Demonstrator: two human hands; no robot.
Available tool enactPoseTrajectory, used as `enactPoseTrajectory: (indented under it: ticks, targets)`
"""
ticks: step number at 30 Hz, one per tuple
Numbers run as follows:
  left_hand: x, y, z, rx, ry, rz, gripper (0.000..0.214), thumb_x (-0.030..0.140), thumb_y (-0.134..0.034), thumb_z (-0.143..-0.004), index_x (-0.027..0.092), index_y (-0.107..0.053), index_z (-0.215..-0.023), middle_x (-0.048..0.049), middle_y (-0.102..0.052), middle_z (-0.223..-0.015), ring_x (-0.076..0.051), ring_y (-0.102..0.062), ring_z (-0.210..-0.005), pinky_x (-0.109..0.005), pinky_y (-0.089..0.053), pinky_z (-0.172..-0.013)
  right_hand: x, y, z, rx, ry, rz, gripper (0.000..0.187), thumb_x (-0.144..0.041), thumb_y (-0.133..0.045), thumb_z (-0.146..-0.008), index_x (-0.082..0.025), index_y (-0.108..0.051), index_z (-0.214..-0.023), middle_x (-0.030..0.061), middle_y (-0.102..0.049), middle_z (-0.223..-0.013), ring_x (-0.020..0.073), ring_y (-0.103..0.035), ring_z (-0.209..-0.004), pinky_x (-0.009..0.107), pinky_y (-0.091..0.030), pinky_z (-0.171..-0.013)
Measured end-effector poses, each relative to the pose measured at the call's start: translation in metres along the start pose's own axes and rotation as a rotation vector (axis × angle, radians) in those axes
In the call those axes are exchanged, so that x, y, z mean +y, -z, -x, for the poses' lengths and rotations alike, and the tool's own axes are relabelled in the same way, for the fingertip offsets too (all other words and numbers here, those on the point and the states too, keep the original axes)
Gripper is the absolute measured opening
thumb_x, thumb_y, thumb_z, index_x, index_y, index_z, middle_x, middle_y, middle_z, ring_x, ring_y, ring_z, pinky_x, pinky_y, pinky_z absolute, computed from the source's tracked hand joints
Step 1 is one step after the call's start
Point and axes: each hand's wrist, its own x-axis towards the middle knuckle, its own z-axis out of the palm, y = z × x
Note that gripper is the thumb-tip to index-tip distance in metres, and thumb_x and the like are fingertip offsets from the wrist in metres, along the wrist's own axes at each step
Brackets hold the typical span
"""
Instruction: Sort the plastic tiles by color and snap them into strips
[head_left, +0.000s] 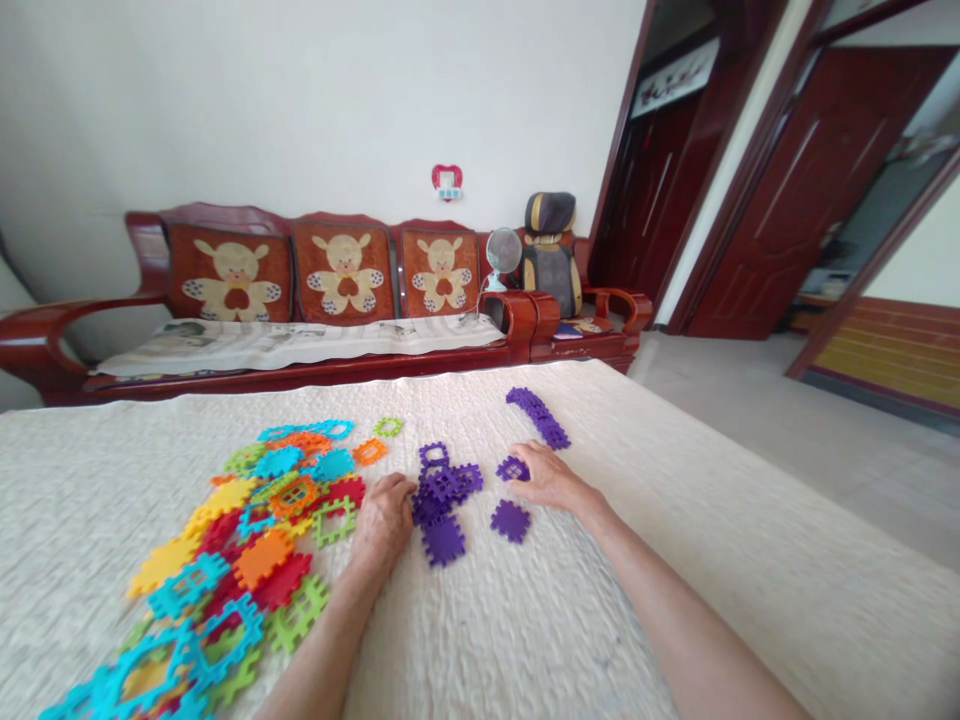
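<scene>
My right hand (546, 476) pinches a purple interlocking tile (513, 468) with a window-like cutout, by its right edge. Just below it lies a solid purple tile (511, 521). My left hand (386, 510) rests on the cloth at the left edge of a heap of purple tiles (439, 490), its fingers curled against the heap and their tips mostly hidden. The heap mixes solid and framed tiles with toothed edges. Farther back, an overlapping row of purple tiles (538, 417) lies on the cloth beyond my right hand.
A large spread of mixed-colour tiles (264, 558) covers the left of the cloth-covered table (480, 640). A small green frame tile (388, 427) and an orange one (370, 452) lie at its far edge. Behind stand a wooden sofa (330, 374) and a small fan (503, 251).
</scene>
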Motion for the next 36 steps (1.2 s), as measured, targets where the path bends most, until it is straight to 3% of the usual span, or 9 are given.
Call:
enactPoseTrajectory:
  ticks: [5,11,17,21,26,30,36]
  targets:
    - [0.001,0.002,0.001,0.017,-0.024,-0.005,0.034,0.010,-0.040,-0.079,0.015,-0.072,-0.091,-0.0098,-0.069,-0.102,-0.021,-0.064,-0.095,-0.034,-0.052,-0.090,0.000,0.005,0.001,-0.064,0.087,-0.032,0.062,-0.016,-0.059,-0.065,-0.016,-0.051,-0.127,0.0122,-0.052,-0.128,0.0240,-0.047,-0.119,0.034,-0.036,-0.100]
    - [0.002,0.002,0.003,0.014,-0.026,-0.018,0.035,0.009,-0.039,-0.080,0.015,-0.072,-0.092,-0.0109,-0.069,-0.103,-0.021,-0.065,-0.095,-0.035,-0.053,-0.089,-0.021,-0.003,0.006,0.006,-0.279,0.113,0.069,-0.051,-0.056,-0.077,-0.009,-0.046,-0.131,0.0209,-0.048,-0.126,0.0332,-0.042,-0.123,0.042,-0.033,-0.101]
    - [-0.005,-0.003,0.003,0.051,-0.062,-0.035,0.034,0.010,-0.040,-0.079,0.015,-0.072,-0.092,-0.0107,-0.069,-0.102,-0.021,-0.066,-0.094,-0.035,-0.054,-0.088,-0.026,-0.019,0.003,0.104,-0.266,0.138,0.049,-0.039,-0.056,-0.077,-0.014,-0.053,-0.119,0.0156,-0.054,-0.112,0.0280,-0.052,-0.107,0.038,-0.040,-0.091]
    - [-0.005,-0.003,0.002,0.068,-0.078,-0.050,0.034,0.011,-0.041,-0.080,0.015,-0.073,-0.091,-0.0105,-0.070,-0.101,-0.020,-0.067,-0.093,-0.033,-0.054,-0.088,-0.007,-0.013,-0.004,0.232,-0.243,0.060,0.054,-0.035,-0.061,-0.073,-0.017,-0.052,-0.123,0.0108,-0.055,-0.107,0.0227,-0.055,-0.099,0.033,-0.042,-0.090]
    - [-0.002,-0.001,0.002,0.068,-0.070,-0.058,0.035,0.011,-0.040,-0.080,0.015,-0.073,-0.090,-0.0106,-0.070,-0.102,-0.021,-0.067,-0.094,-0.033,-0.055,-0.087,0.041,0.004,-0.007,0.502,-0.335,0.052,0.053,-0.034,-0.057,-0.075,-0.015,-0.051,-0.124,0.0117,-0.055,-0.104,0.0252,-0.055,-0.102,0.036,-0.044,-0.091]
    - [-0.002,0.000,0.002,0.067,-0.077,-0.068,0.035,0.011,-0.039,-0.080,0.015,-0.073,-0.090,-0.0108,-0.071,-0.101,-0.021,-0.067,-0.092,-0.033,-0.055,-0.086,0.071,0.002,-0.005,0.530,-0.399,0.044,0.053,-0.035,-0.057,-0.075,-0.013,-0.052,-0.123,0.0125,-0.055,-0.106,0.0263,-0.055,-0.104,0.038,-0.043,-0.093]
    - [-0.003,-0.001,0.003,0.057,-0.077,-0.059,0.035,0.011,-0.039,-0.081,0.016,-0.072,-0.091,-0.0100,-0.070,-0.102,-0.020,-0.067,-0.093,-0.033,-0.055,-0.087,0.074,-0.005,-0.005,0.552,-0.326,0.075,0.050,-0.032,-0.057,-0.075,-0.013,-0.053,-0.122,0.0129,-0.056,-0.109,0.0266,-0.052,-0.108,0.039,-0.042,-0.097]
